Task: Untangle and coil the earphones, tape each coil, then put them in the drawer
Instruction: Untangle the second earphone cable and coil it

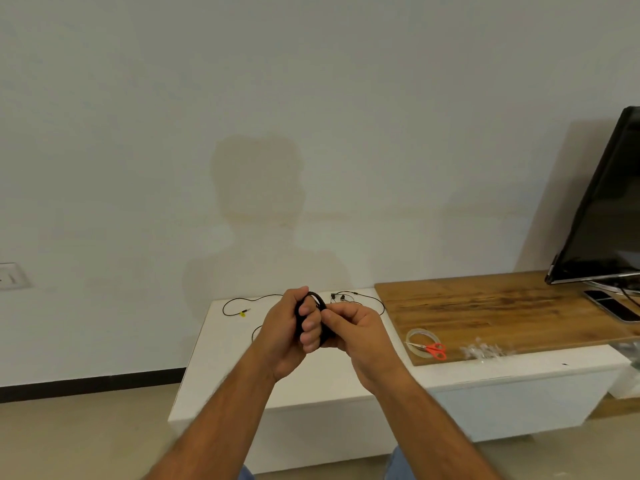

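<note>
A black earphone cable is wound into a coil (317, 297) around the fingers of my left hand (292, 329), which grips it above the white cabinet (221, 368). My right hand (358, 332) pinches the coil from the right side. A second black earphone (263, 299) lies loose on the cabinet top behind my hands, its plug with a yellow tag at the left and its earbuds (341, 297) at the right. A clear tape roll (420, 336) lies on the wooden board (502, 310), with red-handled scissors (434, 349) across it. No drawer front can be made out.
A dark monitor (609, 209) stands at the right on the board, with a phone (614, 304) lying by its base. Crumpled clear plastic (485, 351) sits near the board's front edge. A wall socket (12, 275) is at the far left.
</note>
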The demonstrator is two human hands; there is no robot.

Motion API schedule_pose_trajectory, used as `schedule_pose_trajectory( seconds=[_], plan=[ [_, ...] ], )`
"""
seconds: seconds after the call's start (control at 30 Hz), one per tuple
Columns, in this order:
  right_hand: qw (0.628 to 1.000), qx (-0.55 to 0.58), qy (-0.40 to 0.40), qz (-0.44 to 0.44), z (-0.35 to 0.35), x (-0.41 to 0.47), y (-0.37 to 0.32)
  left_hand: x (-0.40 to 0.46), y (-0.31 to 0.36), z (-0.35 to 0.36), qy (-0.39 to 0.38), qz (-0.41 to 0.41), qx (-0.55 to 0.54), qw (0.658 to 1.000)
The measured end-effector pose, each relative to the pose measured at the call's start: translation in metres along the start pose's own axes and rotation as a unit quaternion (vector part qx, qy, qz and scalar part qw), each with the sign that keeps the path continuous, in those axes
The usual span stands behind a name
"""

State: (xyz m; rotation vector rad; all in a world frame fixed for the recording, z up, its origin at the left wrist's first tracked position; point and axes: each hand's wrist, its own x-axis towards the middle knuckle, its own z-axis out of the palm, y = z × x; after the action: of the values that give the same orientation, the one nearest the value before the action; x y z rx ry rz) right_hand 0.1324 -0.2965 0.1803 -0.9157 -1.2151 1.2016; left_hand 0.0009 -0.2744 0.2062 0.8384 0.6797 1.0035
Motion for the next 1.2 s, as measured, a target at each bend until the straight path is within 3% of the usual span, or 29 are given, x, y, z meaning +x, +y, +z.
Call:
schedule_pose_trajectory(
  seconds=[0.2, 0.53, 0.83, 1.2],
  plan=[
    [0.997, 0.026, 0.072, -0.023, 0.014, -0.001, 0.005, 0.003, -0.007, 0.0, 0.038, 0.031, 0.087, 0.995],
    [0.977, -0.069, 0.2, -0.033, 0.016, 0.01, 0.028, 0.017, -0.024, -0.003, 0.123, 0.112, 0.188, 0.968],
    [0.972, -0.148, 0.17, 0.06, -0.007, 0.028, 0.054, 0.037, -0.057, -0.037, 0.18, 0.039, 0.262, 0.947],
    [0.947, -0.241, 0.112, 0.182, -0.031, 0.08, 0.149, 0.087, -0.107, -0.112, 0.197, -0.043, 0.274, 0.94]
  ],
)
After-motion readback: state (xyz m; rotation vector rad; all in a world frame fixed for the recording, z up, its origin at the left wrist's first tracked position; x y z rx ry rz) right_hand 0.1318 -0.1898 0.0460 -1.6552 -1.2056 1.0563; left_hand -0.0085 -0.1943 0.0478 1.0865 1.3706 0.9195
